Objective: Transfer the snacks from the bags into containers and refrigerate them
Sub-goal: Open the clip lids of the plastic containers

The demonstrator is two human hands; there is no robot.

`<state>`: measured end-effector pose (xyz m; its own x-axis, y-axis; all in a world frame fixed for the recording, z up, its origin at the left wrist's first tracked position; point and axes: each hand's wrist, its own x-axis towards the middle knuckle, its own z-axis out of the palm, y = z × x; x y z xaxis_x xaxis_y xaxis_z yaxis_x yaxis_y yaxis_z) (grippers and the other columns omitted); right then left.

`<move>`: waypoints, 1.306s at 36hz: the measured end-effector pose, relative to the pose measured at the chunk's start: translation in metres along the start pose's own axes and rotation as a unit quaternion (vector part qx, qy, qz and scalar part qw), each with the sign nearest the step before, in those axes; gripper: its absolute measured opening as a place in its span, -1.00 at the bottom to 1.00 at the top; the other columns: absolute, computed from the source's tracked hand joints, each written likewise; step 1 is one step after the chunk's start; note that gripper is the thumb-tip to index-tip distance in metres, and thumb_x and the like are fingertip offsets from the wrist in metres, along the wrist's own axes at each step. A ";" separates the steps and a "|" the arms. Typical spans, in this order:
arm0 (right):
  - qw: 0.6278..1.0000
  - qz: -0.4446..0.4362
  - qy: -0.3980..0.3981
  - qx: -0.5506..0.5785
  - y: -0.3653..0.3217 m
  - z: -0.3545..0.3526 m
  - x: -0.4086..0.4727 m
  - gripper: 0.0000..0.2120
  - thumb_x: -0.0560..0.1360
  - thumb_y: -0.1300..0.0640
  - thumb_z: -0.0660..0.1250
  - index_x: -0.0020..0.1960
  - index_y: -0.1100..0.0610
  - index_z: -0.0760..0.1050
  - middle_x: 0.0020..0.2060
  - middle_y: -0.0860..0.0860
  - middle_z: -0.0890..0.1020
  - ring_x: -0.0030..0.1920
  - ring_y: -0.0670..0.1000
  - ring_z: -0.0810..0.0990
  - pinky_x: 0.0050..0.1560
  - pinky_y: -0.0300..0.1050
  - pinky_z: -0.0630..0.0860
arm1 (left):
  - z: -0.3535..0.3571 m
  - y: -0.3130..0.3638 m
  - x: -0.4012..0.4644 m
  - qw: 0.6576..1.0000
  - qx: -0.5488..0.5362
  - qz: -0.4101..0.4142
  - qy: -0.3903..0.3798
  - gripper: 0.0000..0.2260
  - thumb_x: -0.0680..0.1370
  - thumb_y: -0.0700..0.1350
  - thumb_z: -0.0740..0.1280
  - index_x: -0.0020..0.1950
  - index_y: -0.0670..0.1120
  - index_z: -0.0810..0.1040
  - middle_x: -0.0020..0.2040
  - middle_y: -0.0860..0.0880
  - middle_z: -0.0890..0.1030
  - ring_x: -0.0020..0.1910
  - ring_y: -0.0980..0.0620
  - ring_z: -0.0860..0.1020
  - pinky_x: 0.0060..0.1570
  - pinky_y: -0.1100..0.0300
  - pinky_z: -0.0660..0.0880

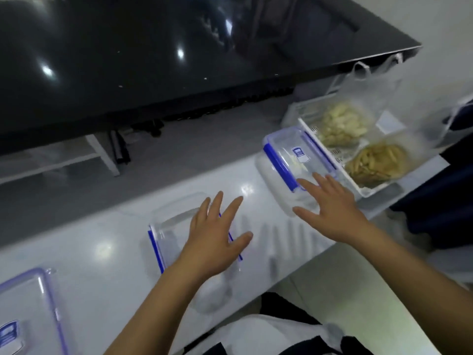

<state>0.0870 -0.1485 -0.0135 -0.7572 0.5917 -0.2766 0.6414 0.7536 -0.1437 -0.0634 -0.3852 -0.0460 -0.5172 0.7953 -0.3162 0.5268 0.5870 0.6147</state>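
Note:
Two clear bags of snacks lie in a white basket [368, 192] at the right: a pale one [340, 126] behind, a yellow-brown one [378, 162] in front. A clear container with blue clips [289, 152] stands beside the basket, lid on. My right hand [330, 208] hovers over its near end with fingers spread. A second clear container with blue clips [169, 226] sits in the middle of the white table. My left hand [215, 239] is spread flat above its right part. Neither hand holds anything.
A third clear container with blue trim [28, 311] sits at the lower left on the white table [107, 252]. A large black screen [153, 60] stands behind the table. An empty white plastic bag [414, 98] rises behind the basket. The table's near edge runs diagonally by my body.

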 end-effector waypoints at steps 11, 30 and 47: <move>0.982 -0.161 -0.058 -0.080 0.090 0.001 0.084 -0.31 0.57 -0.34 0.12 0.61 -0.22 -0.03 0.64 -0.05 0.03 0.62 0.04 -0.05 0.56 0.15 -0.13 | 0.062 0.102 0.135 0.982 -0.142 -0.069 0.108 -0.31 0.56 0.15 0.41 0.60 0.19 0.14 0.62 0.05 0.22 0.57 -0.03 0.22 0.48 -0.05 0.31; 0.875 -0.448 -0.182 0.000 0.134 0.000 0.068 -0.38 0.56 -0.31 0.17 0.58 -0.26 0.11 0.63 -0.13 0.03 0.60 -0.03 -0.07 0.58 0.06 -0.15 | 0.129 0.130 0.090 0.791 -0.477 -0.252 0.288 -0.40 0.56 -0.12 0.45 0.52 0.24 0.32 0.33 0.03 0.57 0.22 -0.06 0.60 -0.13 0.12 0.67; 0.797 -0.073 -0.378 0.466 0.103 0.016 0.101 -0.55 0.50 0.25 0.45 0.32 -0.09 0.53 -0.15 0.03 0.75 -0.17 0.04 0.75 -0.29 -0.05 0.65 | 0.176 0.132 -0.011 0.671 -0.579 -0.261 0.382 -0.67 0.58 -0.15 0.43 0.30 0.15 0.61 0.11 -0.06 0.72 0.06 -0.05 0.71 -0.15 0.11 0.66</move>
<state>0.0785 -0.0160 -0.0713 -0.7677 -0.0893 -0.6345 0.6327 0.0507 -0.7727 0.1305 -0.2896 -0.0882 -0.8560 -0.0425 -0.5152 -0.5086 -0.1084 0.8541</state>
